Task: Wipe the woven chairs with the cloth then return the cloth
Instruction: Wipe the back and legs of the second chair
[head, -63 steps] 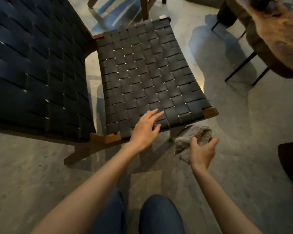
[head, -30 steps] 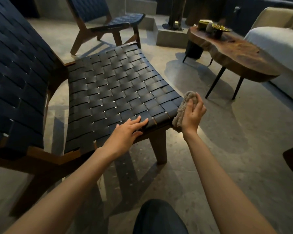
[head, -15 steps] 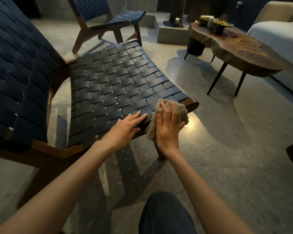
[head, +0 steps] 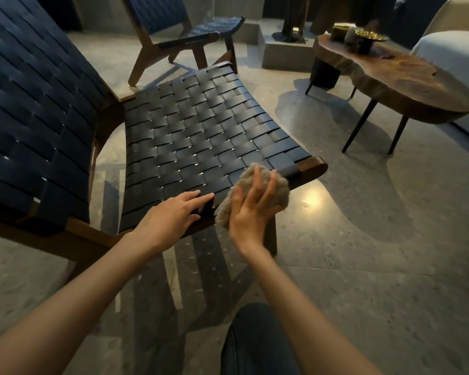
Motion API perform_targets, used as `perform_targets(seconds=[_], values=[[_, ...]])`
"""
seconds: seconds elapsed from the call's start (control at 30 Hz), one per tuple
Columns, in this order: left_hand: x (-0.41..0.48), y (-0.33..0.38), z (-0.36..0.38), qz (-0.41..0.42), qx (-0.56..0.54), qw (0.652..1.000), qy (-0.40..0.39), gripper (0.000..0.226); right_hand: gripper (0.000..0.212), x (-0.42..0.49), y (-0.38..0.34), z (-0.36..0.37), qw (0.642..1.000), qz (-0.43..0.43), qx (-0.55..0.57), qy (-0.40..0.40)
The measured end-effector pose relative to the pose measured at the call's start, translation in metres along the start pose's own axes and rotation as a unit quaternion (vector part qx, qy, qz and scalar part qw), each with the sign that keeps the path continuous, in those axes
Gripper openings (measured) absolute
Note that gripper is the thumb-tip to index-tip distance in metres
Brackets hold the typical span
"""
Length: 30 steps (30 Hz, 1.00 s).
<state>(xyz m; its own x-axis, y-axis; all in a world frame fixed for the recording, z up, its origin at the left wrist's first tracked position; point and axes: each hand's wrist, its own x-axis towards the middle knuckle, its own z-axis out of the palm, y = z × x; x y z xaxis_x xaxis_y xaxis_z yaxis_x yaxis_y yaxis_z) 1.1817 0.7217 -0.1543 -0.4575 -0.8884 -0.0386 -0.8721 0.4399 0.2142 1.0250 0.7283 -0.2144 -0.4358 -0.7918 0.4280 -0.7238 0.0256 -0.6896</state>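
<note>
Head view: right hand [head: 251, 212] presses the cloth [head: 266, 193], under straight fingers, on the woven chair [head: 201, 131] seat's front edge.

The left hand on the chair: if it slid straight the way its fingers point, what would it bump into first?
Probably the cloth. The left hand lies flat on the woven seat's front edge, fingers pointing right toward the cloth, which the right hand presses there. The gap looks small, though depth is hard to judge.
</note>
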Motion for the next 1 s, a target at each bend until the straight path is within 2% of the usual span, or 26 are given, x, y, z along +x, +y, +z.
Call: perform_targets(seconds=[0.2,0.3,0.37,0.43,0.5,0.57,0.63,0.7,0.83,0.9,0.97,1.0], values=[[-0.004,-0.001,0.001,-0.009,0.003,1.000,0.010,0.058,0.056,-0.020,-0.001,0.004,0.996,-0.068,-0.001,-0.061],[-0.002,0.002,0.002,0.000,-0.009,1.000,0.022,0.056,0.063,-0.011,0.026,-0.018,0.994,-0.107,0.005,-0.031],[0.001,0.006,0.004,0.012,-0.011,0.999,0.043,0.055,0.071,-0.006,0.045,-0.032,0.996,-0.078,0.028,0.019],[0.004,0.012,0.006,0.025,-0.008,0.998,0.064,0.056,0.082,-0.008,0.060,-0.041,0.999,-0.019,0.032,0.031],[0.007,0.018,0.010,0.036,0.012,0.997,0.070,0.057,0.091,-0.014,0.070,-0.040,0.998,0.051,0.045,-0.015],[0.009,0.024,0.013,0.058,0.032,0.995,0.076,0.063,0.089,-0.018,0.074,-0.031,0.988,0.102,0.072,-0.087],[0.009,0.027,0.019,0.093,0.045,0.991,0.089,0.078,0.082,-0.011,0.073,-0.022,0.984,0.116,0.072,-0.114],[0.010,0.026,0.025,0.113,0.037,0.988,0.099,0.090,0.079,-0.003,0.074,-0.016,0.986,0.112,0.062,-0.106],[0.012,0.022,0.031,0.130,0.038,0.985,0.111,0.089,0.075,0.003,0.082,-0.016,0.990,0.076,0.058,-0.107],[0.014,0.022,0.032,0.125,0.026,0.986,0.110,0.086,0.060,0.006,0.085,-0.018,0.969,0.131,0.172,-0.119],[0.015,0.023,0.034,0.121,0.018,0.986,0.113,0.085,0.057,0.007,0.092,-0.016,0.901,0.229,0.350,-0.114],[0.015,0.023,0.035,0.123,0.016,0.985,0.117,0.085,0.059,0.007,0.098,-0.014,0.873,0.260,0.396,-0.115]])
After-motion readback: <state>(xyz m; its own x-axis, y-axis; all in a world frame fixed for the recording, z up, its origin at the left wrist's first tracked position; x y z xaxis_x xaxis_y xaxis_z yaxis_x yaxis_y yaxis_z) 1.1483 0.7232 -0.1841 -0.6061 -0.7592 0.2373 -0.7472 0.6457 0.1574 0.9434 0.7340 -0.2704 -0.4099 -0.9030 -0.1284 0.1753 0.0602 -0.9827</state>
